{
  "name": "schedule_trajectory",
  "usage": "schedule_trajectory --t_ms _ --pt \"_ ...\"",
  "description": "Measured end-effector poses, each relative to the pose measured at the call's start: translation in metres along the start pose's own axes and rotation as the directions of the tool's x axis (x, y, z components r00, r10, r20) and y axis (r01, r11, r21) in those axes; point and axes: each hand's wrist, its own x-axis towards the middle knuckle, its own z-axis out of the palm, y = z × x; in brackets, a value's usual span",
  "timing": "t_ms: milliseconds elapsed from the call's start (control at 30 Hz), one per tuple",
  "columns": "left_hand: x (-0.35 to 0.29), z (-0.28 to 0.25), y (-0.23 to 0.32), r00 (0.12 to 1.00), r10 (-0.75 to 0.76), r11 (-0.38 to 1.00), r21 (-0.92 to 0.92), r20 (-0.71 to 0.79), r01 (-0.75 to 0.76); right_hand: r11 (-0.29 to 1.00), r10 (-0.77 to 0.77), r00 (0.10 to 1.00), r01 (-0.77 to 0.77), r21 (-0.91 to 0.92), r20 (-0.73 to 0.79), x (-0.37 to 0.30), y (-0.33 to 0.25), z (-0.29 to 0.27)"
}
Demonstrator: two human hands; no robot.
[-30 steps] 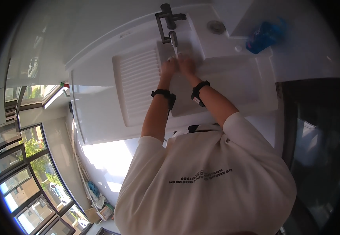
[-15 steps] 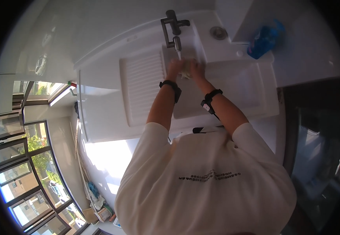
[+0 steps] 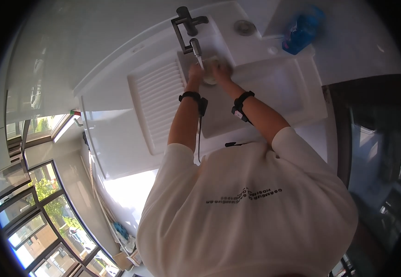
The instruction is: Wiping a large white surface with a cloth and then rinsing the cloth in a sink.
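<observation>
Under the tap (image 3: pixel 195 46), water runs down into the white sink (image 3: pixel 274 92). Between my hands is a pale, soft-looking bundle, seemingly a wet cloth (image 3: pixel 209 79); blur hides its full shape. My left hand (image 3: pixel 195 72) is closed at its left side, close to the stream. On the other side my right hand (image 3: pixel 221 72) grips it with bent fingers, slightly blurred. Both wrists wear black straps, the left one (image 3: pixel 192 96) with a cable hanging from it.
A ribbed washboard (image 3: pixel 161 99) forms the sink's left part. A blue bottle (image 3: pixel 302 32) stands on the ledge at the back right, near a round metal drain fitting (image 3: pixel 245 27). Windows (image 3: pixel 57 189) line the left side. A dark glass panel (image 3: pixel 380 152) is at the right.
The whole view has shifted, so tap, sink and bottle sit further left and higher. My hands stay under the tap, and the bundle has changed shape between them.
</observation>
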Motion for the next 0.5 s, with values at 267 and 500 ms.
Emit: schedule_trajectory --t_ms 267,500 --pt "0.047 0.073 -0.099 0.993 0.114 0.958 0.267 -0.029 -0.102 0.986 -0.161 0.984 0.163 -0.022 0.081 -0.016 -0.008 0.036" --pt "-0.021 0.058 -0.086 0.991 -0.113 0.993 -0.043 -0.069 0.111 0.996 -0.077 0.987 0.081 -0.025 0.138 -0.055 -0.032 0.031"
